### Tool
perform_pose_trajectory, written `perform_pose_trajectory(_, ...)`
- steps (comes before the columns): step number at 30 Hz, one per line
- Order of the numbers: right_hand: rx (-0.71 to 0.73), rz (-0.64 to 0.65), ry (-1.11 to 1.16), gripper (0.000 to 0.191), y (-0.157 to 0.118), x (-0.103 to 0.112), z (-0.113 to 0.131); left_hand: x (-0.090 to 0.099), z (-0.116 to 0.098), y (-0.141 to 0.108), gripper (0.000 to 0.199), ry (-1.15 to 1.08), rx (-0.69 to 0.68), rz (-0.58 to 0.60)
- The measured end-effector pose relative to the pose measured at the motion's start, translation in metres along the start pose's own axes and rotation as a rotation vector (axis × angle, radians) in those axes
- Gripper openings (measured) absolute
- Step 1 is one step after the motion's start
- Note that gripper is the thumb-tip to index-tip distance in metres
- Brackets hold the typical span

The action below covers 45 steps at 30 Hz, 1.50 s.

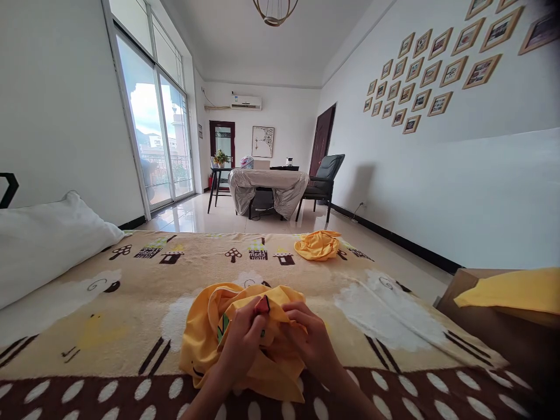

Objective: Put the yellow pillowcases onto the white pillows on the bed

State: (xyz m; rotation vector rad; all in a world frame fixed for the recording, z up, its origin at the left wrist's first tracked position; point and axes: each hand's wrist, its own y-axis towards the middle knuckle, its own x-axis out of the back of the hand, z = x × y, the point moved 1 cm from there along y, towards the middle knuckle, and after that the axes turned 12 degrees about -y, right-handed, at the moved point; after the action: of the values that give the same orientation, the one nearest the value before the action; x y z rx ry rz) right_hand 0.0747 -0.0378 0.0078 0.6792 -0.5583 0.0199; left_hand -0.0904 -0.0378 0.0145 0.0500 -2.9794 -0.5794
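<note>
A bunched yellow cloth (205, 326) lies on the blanket in front of me. It has a coloured print, with green, red and black parts showing among the folds; its exact kind is hidden by the crumpling. My left hand (245, 335) is closed on the cloth, with a red printed bit poking up by the thumb. On the other side, my right hand (308, 335) pinches the same cloth with bent fingers. Farther off, near the blanket's far edge, a second crumpled yellow cloth (318, 245) lies by itself.
The beige blanket (144, 291) has sheep and house patterns and a brown spotted border. A white pillow (52, 239) is at left. At right, more yellow fabric (516, 294) hangs over a cardboard box (464, 286). Beyond stand a covered table (280, 178) and a black chair (326, 178).
</note>
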Motion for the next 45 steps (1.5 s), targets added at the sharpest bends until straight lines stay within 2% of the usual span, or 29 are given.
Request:
perform_pose_trajectory(2, 0.009, -0.077, 0.020, 0.012, 0.000, 0.003, 0.003, -0.001, 0.000, 0.002, 0.027, 0.004, -0.015, 0.047)
perform_pose_trajectory(4, 0.004, -0.091, 0.056, 0.011, 0.000, 0.007, 0.006, -0.001, 0.002, 0.004, 0.031, -0.008, -0.028, 0.056)
perform_pose_trajectory(11, -0.227, 0.089, 0.167, 0.032, -0.005, 0.005, 0.010, -0.001, 0.009, 0.008, 0.034, -0.066, 0.004, -0.011)
perform_pose_trajectory(16, -0.279, 0.151, 0.313, 0.038, -0.005, -0.005, 0.006, 0.000, 0.009, 0.012, 0.037, -0.096, -0.007, -0.046)
perform_pose_trajectory(20, -0.288, 0.305, 0.448, 0.032, -0.006, -0.007, 0.007, 0.003, 0.008, 0.016, 0.038, -0.191, 0.000, -0.067)
perform_pose_trajectory(22, -0.271, 0.376, 0.415, 0.029, -0.007, -0.006, 0.009, 0.007, 0.007, 0.018, 0.039, -0.246, 0.020, -0.104)
perform_pose_trajectory(27, -0.182, 0.497, 0.147, 0.008, -0.005, -0.008, 0.011, 0.022, 0.004, 0.024, 0.036, -0.292, 0.059, -0.192)
perform_pose_trajectory(31, -0.101, 0.470, 0.040, 0.009, -0.003, -0.016, 0.000, 0.035, 0.007, 0.028, 0.033, -0.374, 0.113, -0.303)
perform_pose_trajectory(34, -0.130, 0.436, -0.049, 0.022, -0.001, -0.016, -0.012, 0.041, 0.007, 0.029, 0.031, -0.497, 0.175, -0.382)
perform_pose_trajectory(37, -0.191, 0.295, -0.113, 0.027, 0.003, -0.008, -0.021, 0.046, 0.003, 0.029, 0.029, -0.612, 0.238, -0.493)
perform_pose_trajectory(39, -0.219, 0.183, -0.065, 0.029, 0.007, 0.000, -0.025, 0.047, -0.002, 0.029, 0.030, -0.664, 0.282, -0.541)
perform_pose_trajectory(41, -0.252, 0.111, 0.025, 0.033, 0.011, 0.006, -0.025, 0.047, -0.006, 0.028, 0.032, -0.699, 0.312, -0.522)
perform_pose_trajectory(45, -0.302, 0.079, 0.194, 0.036, 0.013, 0.012, -0.022, 0.047, -0.010, 0.028, 0.036, -0.730, 0.321, -0.516)
